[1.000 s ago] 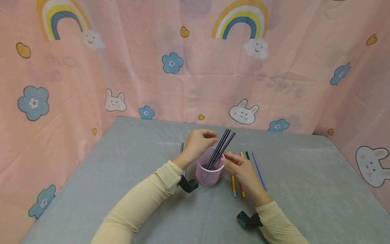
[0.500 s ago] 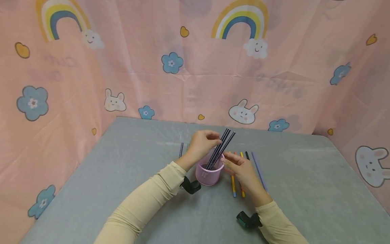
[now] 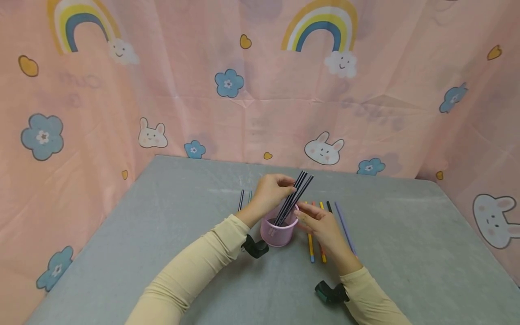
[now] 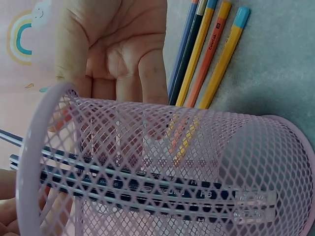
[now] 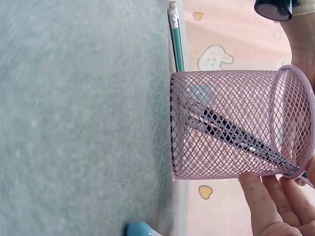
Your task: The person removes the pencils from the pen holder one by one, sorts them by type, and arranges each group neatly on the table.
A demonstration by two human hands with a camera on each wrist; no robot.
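A pink mesh pencil cup (image 3: 276,235) stands upright on the grey table. Several dark striped pencils (image 3: 291,204) lean inside it toward the upper right, their eraser ends down near its base. My left hand (image 3: 270,193) reaches over the cup and pinches the upper part of these pencils between thumb and fingers. In the left wrist view only a bit of the left hand (image 4: 7,209) shows, at the left edge. With thumb and fingers at the rim, my right hand (image 3: 325,225) holds the cup's right side; its fingers (image 5: 261,201) lie along the mesh in the right wrist view.
Right of the cup lie a yellow pencil (image 3: 311,248), an orange pencil (image 3: 323,256), a purple pencil (image 3: 345,228) and others, partly behind the right hand. A dark pencil (image 3: 241,198) and a green pencil (image 5: 177,46) lie left of it. A pink printed curtain (image 3: 260,122) hangs behind the table.
My left hand has moved slightly right, onto the pencils in the cup, its thumb and fingers closing on them. The right hand and the cup have stayed in place.
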